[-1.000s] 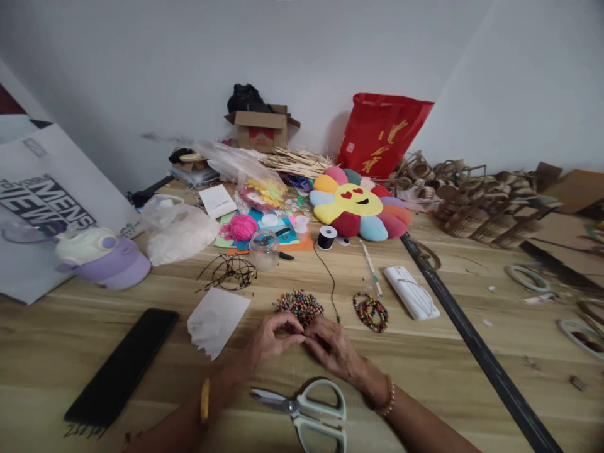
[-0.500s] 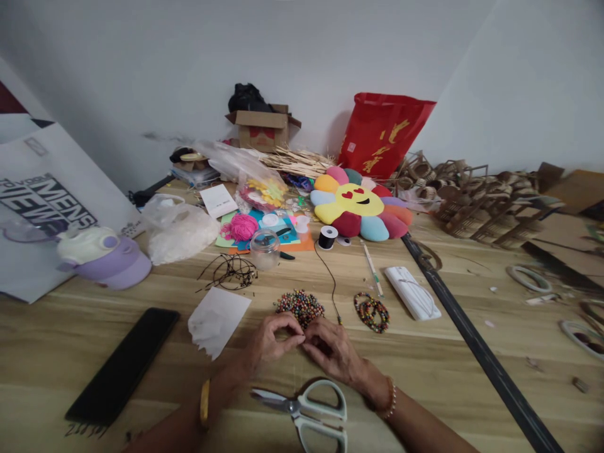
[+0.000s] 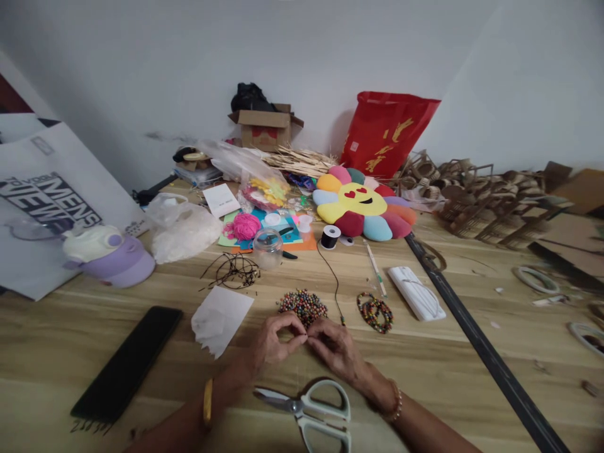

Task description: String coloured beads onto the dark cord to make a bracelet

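Note:
My left hand (image 3: 276, 340) and my right hand (image 3: 333, 346) meet fingertip to fingertip on the wooden table (image 3: 425, 365), both pinched shut on something too small to name. Just beyond them lies a heap of small coloured beads (image 3: 302, 304). A black cord (image 3: 332, 277) runs from a black spool (image 3: 329, 237) down to my right hand. A finished beaded bracelet (image 3: 374, 312) lies to the right of the heap. White-handled scissors (image 3: 311, 412) lie close to my wrists.
A black phone (image 3: 127, 365), white paper (image 3: 221, 318), tangled dark cord (image 3: 231, 272), a small glass jar (image 3: 267, 248) and a purple-and-white bottle (image 3: 108, 258) lie to the left. A flower cushion (image 3: 361, 202), red bag (image 3: 387, 135) and woven baskets (image 3: 476, 195) sit behind. A dark strip (image 3: 472, 333) crosses the right side.
The view has shifted slightly. My hands stay pinched together at the same spot with only small finger movements.

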The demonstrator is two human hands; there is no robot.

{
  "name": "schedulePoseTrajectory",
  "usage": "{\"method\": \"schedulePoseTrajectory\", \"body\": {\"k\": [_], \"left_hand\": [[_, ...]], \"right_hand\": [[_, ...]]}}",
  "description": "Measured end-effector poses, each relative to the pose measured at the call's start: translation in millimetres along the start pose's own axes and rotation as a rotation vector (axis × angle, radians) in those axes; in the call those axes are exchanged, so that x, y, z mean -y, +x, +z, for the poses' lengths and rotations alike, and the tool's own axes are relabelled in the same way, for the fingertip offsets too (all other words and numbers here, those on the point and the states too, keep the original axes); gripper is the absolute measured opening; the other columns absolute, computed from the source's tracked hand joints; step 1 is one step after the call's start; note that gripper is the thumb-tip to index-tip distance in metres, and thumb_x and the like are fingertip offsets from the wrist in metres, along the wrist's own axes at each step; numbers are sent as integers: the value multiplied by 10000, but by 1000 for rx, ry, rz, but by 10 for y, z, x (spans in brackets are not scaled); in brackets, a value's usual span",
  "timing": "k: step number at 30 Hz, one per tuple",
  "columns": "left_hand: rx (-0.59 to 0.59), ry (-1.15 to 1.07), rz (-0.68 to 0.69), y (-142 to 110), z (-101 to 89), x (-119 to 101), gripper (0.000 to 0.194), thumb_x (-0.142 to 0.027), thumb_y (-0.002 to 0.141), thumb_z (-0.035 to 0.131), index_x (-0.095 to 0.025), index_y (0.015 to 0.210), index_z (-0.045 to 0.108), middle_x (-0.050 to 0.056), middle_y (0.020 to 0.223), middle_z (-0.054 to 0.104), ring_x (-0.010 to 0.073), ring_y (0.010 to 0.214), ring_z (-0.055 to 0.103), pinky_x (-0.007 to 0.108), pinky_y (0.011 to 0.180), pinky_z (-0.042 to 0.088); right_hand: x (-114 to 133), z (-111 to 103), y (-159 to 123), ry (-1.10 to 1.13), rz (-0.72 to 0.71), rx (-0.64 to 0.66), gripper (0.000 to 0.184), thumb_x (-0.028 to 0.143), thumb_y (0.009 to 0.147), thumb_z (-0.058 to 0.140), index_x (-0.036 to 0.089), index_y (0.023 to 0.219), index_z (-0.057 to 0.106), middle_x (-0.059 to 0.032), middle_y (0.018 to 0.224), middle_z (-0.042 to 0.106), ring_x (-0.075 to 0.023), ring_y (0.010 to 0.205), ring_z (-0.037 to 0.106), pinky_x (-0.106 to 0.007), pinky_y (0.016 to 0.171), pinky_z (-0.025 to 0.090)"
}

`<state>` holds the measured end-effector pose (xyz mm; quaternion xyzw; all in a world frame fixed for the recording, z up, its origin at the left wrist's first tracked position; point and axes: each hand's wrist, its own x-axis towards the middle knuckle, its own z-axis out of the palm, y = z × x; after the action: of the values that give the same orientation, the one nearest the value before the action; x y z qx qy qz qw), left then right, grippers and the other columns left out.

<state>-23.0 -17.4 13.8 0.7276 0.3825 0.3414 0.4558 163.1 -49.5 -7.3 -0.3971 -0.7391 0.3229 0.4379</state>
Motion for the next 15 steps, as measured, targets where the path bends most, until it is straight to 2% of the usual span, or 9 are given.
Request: {"method": "schedulePoseTrajectory", "body": {"k": [4, 9, 15], "left_hand": [[10, 3, 8, 9, -13, -4, 92, -209, 747, 637, -170, 668, 661, 43, 715, 705, 172, 684, 623, 263, 696, 482], [20, -27, 23, 5, -27, -16, 87, -206, 757, 633, -166, 683, 656, 45, 730, 697, 173, 696, 623, 272, 708, 477], [41, -42, 5, 3, -39, -24, 102, -231, 762, 640, -162, 688, 655, 42, 720, 684, 173, 700, 618, 267, 701, 465]], "right_hand": [[-6, 7, -10, 28, 9, 16, 237, 343, 956, 527, 178, 815, 622, -33, 728, 612, -142, 647, 548, -249, 602, 456], [-26, 36, -37, 119, 108, 26, 237, 387, 933, 563, 174, 847, 624, -9, 680, 583, -121, 585, 509, -218, 532, 430], [-5, 16, -8, 137, 87, 18, 206, 338, 929, 575, 170, 830, 642, -41, 749, 637, -144, 674, 566, -242, 610, 461]]}}
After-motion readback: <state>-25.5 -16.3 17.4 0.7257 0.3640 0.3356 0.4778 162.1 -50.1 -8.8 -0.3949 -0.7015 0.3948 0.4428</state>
